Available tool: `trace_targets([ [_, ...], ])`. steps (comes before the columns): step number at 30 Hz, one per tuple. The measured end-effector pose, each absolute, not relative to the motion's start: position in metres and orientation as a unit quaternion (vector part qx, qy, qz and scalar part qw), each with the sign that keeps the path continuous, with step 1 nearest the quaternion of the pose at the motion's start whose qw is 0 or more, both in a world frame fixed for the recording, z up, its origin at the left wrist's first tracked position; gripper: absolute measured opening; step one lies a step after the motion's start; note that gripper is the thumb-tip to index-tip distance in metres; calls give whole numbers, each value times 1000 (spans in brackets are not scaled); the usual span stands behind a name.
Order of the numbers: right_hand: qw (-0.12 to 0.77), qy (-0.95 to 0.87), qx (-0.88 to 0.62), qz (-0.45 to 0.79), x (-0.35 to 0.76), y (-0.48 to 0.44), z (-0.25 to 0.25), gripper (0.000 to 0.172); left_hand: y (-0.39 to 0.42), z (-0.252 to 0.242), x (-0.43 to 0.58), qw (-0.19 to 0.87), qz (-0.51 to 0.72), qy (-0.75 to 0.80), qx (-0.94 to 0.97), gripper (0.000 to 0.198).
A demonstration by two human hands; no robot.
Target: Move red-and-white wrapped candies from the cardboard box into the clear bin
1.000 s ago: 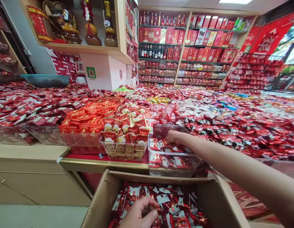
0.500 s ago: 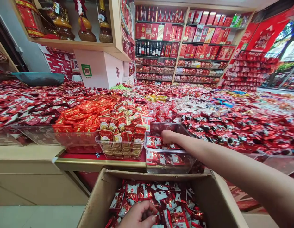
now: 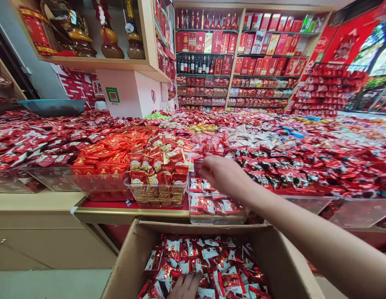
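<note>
My right hand [image 3: 222,174] hovers over a clear plastic bin [image 3: 217,218] on the counter. Its fingers are bent together, and whatever may be between them is hidden. Red-and-white wrapped candies [image 3: 208,204] lie inside this bin, in neat rows against the front wall. Low in the picture, my left hand [image 3: 187,287] rests with parted fingers on loose candies [image 3: 232,280] of the same red-and-white kind. These fill the bottom of an open cardboard box [image 3: 199,226], which stands in front of the counter.
To the left of that bin stands a bin of durian candies [image 3: 158,187], then orange-red packets [image 3: 102,164]. Heaps of red and black packets [image 3: 280,174] spread to the right. A teal basket [image 3: 52,108] sits at back left; a wooden cabinet [image 3: 152,62] overhangs the counter.
My right hand has lifted out of the clear bin and moved slightly left. My left hand has lowered onto the candies in the box, its fingers uncurling.
</note>
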State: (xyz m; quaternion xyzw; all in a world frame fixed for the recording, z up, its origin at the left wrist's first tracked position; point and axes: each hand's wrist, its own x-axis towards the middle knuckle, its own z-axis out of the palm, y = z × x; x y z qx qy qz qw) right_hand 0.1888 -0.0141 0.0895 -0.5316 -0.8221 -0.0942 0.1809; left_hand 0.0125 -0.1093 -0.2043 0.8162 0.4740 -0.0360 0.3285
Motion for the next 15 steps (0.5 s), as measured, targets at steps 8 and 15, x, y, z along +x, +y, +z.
trace_targets([
  [8,1,-941,-325,96,187,-101,-33,16,-112,-207,28,294,-37,477,828,41],
  [15,-37,-849,-467,242,203,-94,-60,26,-99,-140,5,531,184,427,708,24],
])
